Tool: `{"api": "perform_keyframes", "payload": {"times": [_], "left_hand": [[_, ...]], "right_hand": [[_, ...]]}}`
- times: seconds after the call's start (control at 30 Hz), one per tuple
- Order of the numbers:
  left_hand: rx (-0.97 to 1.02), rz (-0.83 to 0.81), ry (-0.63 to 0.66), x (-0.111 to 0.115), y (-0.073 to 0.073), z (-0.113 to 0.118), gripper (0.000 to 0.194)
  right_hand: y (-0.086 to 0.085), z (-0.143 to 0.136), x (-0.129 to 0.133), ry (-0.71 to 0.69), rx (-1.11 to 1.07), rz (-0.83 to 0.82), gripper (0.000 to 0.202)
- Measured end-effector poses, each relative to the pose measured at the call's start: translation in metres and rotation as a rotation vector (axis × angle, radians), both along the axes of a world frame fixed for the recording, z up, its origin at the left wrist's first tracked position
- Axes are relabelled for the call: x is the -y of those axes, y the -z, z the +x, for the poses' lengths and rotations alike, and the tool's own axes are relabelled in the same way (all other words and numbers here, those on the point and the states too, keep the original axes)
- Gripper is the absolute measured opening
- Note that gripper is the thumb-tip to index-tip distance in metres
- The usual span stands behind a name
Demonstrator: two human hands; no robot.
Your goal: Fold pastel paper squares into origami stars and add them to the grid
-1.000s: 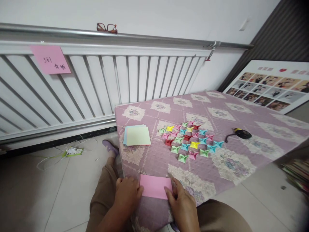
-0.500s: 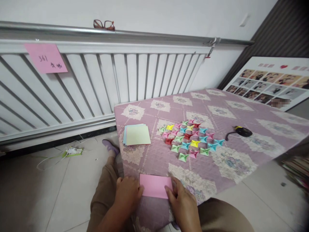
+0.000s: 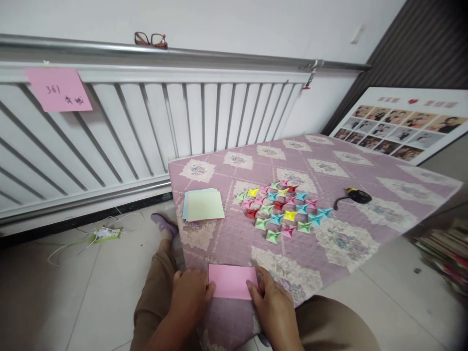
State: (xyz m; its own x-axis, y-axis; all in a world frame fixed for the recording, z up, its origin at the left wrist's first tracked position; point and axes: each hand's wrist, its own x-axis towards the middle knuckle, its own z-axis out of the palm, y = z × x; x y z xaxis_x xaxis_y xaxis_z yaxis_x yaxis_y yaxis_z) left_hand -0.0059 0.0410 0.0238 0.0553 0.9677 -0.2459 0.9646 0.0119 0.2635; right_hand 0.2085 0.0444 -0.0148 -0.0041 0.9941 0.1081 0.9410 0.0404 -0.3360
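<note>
A pink paper rectangle (image 3: 232, 282), longer sideways than deep, is held level at the near edge of the table. My left hand (image 3: 190, 295) grips its left end, fingers curled. At the right end my right hand (image 3: 275, 308) pinches it, thumb on top and fingers behind the edge. Farther off on the flowered cloth (image 3: 234, 239) lies a stack of pale green and blue sheets (image 3: 205, 204). Right of the stack, several small folded paper stars (image 3: 278, 205) in green, pink, red, yellow and blue are laid out in rows.
A black object with a thin tail (image 3: 359, 196) rests on the table's right part. Behind stand a white radiator (image 3: 197, 112) and a photo board (image 3: 398, 124). A power strip with cables (image 3: 106, 234) is on the floor at left, piled papers (image 3: 444, 248) at right.
The view has shifted slightly, so the table and radiator appear a little farther left. Both hands keep their hold on the pink paper.
</note>
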Motion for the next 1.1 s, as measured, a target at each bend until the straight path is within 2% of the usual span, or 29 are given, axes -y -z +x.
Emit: {"api": "perform_keyframes", "payload": {"times": [0.13, 0.2, 0.27, 0.4, 0.5, 1.1], "left_hand": [[0.002, 0.092, -0.023, 0.004, 0.008, 0.0, 0.019], [-0.015, 0.202, 0.031, 0.004, 0.016, -0.001, 0.022], [-0.037, 0.316, 0.21, 0.002, 0.025, -0.002, 0.033], [-0.059, 0.459, 0.713, -0.007, 0.032, -0.005, 0.039], [-0.073, 0.455, 0.874, -0.012, 0.029, -0.005, 0.038], [-0.096, 0.428, 0.87, -0.011, 0.031, -0.003, 0.037]], "right_hand": [[-0.004, -0.002, 0.0, 0.004, 0.015, 0.009, 0.038], [-0.005, -0.002, 0.0, -0.001, 0.009, 0.01, 0.039], [-0.005, -0.002, 0.0, -0.007, 0.003, 0.007, 0.039], [-0.003, -0.001, 0.001, -0.019, 0.002, 0.018, 0.038], [-0.002, -0.001, 0.001, -0.016, 0.004, 0.029, 0.038], [-0.006, -0.002, 0.003, -0.015, -0.008, 0.022, 0.036]]}}
